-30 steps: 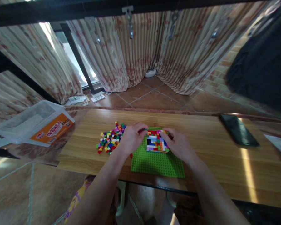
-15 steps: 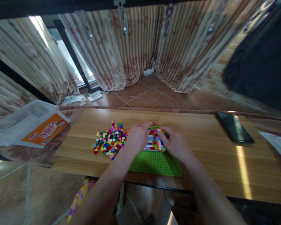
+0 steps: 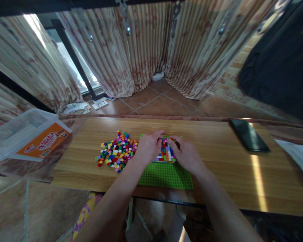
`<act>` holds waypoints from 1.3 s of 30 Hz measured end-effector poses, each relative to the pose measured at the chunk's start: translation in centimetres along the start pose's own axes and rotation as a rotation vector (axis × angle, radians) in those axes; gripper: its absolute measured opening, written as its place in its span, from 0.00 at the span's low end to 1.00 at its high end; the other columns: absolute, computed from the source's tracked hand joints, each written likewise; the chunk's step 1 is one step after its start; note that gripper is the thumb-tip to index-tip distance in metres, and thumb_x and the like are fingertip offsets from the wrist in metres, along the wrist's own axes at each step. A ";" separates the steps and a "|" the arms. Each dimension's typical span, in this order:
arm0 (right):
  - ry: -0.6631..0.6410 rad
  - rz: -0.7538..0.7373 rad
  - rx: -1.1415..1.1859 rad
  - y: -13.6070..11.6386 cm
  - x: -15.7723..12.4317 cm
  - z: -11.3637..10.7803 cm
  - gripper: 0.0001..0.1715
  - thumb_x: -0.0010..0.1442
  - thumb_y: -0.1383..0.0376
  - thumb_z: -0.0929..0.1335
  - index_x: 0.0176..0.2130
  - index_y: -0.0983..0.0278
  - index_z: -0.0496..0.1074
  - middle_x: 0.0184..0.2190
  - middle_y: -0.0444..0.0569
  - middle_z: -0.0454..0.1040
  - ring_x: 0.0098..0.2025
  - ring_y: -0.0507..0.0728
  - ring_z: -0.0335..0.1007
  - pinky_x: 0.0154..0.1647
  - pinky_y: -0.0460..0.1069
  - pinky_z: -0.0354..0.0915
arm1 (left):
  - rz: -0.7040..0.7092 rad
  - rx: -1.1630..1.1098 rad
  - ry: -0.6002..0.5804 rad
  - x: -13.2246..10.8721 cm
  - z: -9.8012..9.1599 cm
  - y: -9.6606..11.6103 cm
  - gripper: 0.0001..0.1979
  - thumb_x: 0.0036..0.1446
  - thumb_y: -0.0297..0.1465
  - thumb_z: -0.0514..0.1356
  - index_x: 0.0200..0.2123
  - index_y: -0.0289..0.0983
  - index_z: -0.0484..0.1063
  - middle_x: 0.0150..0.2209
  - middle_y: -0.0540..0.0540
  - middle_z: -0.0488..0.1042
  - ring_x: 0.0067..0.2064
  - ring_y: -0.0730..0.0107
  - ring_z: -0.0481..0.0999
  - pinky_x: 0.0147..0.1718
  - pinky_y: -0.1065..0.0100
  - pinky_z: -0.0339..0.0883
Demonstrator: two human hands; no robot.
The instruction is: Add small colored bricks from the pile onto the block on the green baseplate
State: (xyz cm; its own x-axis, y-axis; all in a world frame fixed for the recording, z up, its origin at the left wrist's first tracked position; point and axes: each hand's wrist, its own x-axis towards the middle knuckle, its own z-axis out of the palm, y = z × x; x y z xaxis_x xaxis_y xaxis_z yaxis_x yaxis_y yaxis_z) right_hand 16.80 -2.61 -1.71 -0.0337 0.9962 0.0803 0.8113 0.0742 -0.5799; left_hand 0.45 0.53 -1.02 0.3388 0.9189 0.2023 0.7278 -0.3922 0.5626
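A multicoloured build of small toy bricks (image 3: 167, 155) sits on the far part of a green studded baseplate (image 3: 166, 176). My left hand (image 3: 148, 145) is bent over the build's left side, its thumb and fingertips at the far left edge. On the opposite side, my right hand (image 3: 186, 153) has thumb and curled fingers closed on the far right edge. The fingers cover much of the build's far rows, and any single loose brick between them is too small to make out. Left of my left hand lies a pile of loose coloured bricks (image 3: 117, 153).
The wooden table (image 3: 217, 168) carries a dark phone (image 3: 249, 136) on the right, near a white sheet (image 3: 295, 153). A clear plastic box (image 3: 25, 126) with an orange label stands at the left. Striped curtains (image 3: 131, 50) hang beyond the table.
The whole view has shifted slightly, so things on the table appear a little further left. Both hands stay at the far edge of the build, with the right fingers slightly closer in.
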 end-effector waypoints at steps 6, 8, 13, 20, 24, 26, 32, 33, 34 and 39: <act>0.173 -0.111 0.134 0.0 0.2 0.7 0.22 0.68 0.56 0.58 0.49 0.63 0.75 0.46 0.57 0.77 0.48 0.62 0.73 0.51 0.56 0.67 | -0.086 -0.130 0.005 0.2 -0.3 0.0 0.20 0.58 0.24 0.59 0.54 0.38 0.72 0.42 0.47 0.83 0.45 0.65 0.81 0.52 0.62 0.71; 0.198 -0.170 0.178 -0.2 0.2 0.8 0.22 0.68 0.57 0.59 0.49 0.63 0.75 0.46 0.57 0.77 0.49 0.61 0.72 0.53 0.56 0.67 | -0.102 -0.143 -0.012 0.3 -0.5 0.1 0.20 0.58 0.24 0.59 0.54 0.38 0.73 0.41 0.47 0.83 0.45 0.64 0.81 0.52 0.61 0.71; 0.202 -0.238 0.217 -0.5 0.1 1.0 0.20 0.68 0.57 0.60 0.45 0.61 0.78 0.46 0.55 0.75 0.50 0.61 0.70 0.54 0.57 0.66 | -0.129 -0.147 -0.043 0.6 -0.7 0.2 0.20 0.57 0.23 0.58 0.53 0.37 0.73 0.42 0.46 0.83 0.47 0.64 0.81 0.54 0.62 0.70; 0.160 -0.241 0.222 -0.5 0.1 1.3 0.20 0.68 0.57 0.61 0.39 0.59 0.79 0.45 0.53 0.75 0.49 0.60 0.71 0.53 0.58 0.66 | -0.127 -0.149 -0.091 0.8 -1.1 0.3 0.22 0.55 0.22 0.57 0.54 0.36 0.72 0.43 0.47 0.83 0.47 0.64 0.81 0.53 0.63 0.70; 0.128 -0.241 0.208 -0.7 0.3 1.0 0.21 0.68 0.56 0.60 0.37 0.60 0.78 0.40 0.52 0.76 0.45 0.60 0.71 0.50 0.56 0.67 | -0.123 -0.179 -0.086 0.8 -1.0 0.2 0.22 0.55 0.22 0.56 0.54 0.36 0.72 0.43 0.47 0.83 0.46 0.65 0.81 0.53 0.63 0.70; 0.115 -0.244 0.198 -0.9 0.3 0.8 0.21 0.69 0.55 0.60 0.35 0.60 0.77 0.37 0.51 0.76 0.43 0.59 0.71 0.48 0.55 0.67 | -0.124 -0.193 -0.080 0.7 -0.8 0.2 0.22 0.55 0.21 0.56 0.54 0.36 0.71 0.42 0.47 0.83 0.46 0.65 0.81 0.53 0.63 0.71; 0.105 -0.248 0.232 -0.8 0.0 0.7 0.22 0.68 0.54 0.60 0.37 0.60 0.78 0.40 0.52 0.77 0.45 0.59 0.72 0.50 0.56 0.67 | -0.088 -0.240 -0.032 -0.1 -0.5 -0.3 0.23 0.56 0.22 0.57 0.56 0.36 0.69 0.46 0.44 0.81 0.48 0.65 0.80 0.53 0.63 0.72; 0.117 -0.240 0.240 -0.7 -0.1 0.8 0.21 0.68 0.54 0.60 0.39 0.60 0.78 0.42 0.53 0.77 0.47 0.59 0.72 0.51 0.56 0.67 | -0.076 -0.236 -0.021 -0.2 -0.7 -0.6 0.23 0.56 0.22 0.57 0.56 0.35 0.69 0.48 0.43 0.80 0.49 0.65 0.79 0.53 0.63 0.72; 0.134 -0.232 0.245 -0.6 -0.1 0.8 0.21 0.68 0.54 0.60 0.42 0.59 0.78 0.44 0.53 0.76 0.48 0.60 0.72 0.53 0.57 0.67 | -0.065 -0.223 -0.013 -0.4 -1.1 -0.9 0.22 0.57 0.22 0.57 0.56 0.35 0.69 0.49 0.42 0.79 0.50 0.65 0.79 0.53 0.62 0.71; 0.225 -0.198 0.243 -0.2 -0.3 0.6 0.22 0.67 0.54 0.60 0.49 0.62 0.76 0.48 0.56 0.75 0.52 0.61 0.71 0.57 0.59 0.65 | -0.125 -0.033 0.025 -0.9 -3.6 -3.4 0.19 0.57 0.21 0.54 0.51 0.33 0.74 0.50 0.40 0.79 0.50 0.63 0.78 0.54 0.61 0.70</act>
State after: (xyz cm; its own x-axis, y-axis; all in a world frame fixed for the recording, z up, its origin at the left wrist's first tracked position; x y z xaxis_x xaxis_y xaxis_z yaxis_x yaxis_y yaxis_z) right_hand 16.29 -2.87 -2.09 -0.0250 0.9288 0.3697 0.6390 0.2993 -0.7086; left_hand -4.51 1.18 -0.23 0.2314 0.9613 0.1493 0.7433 -0.2737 0.6105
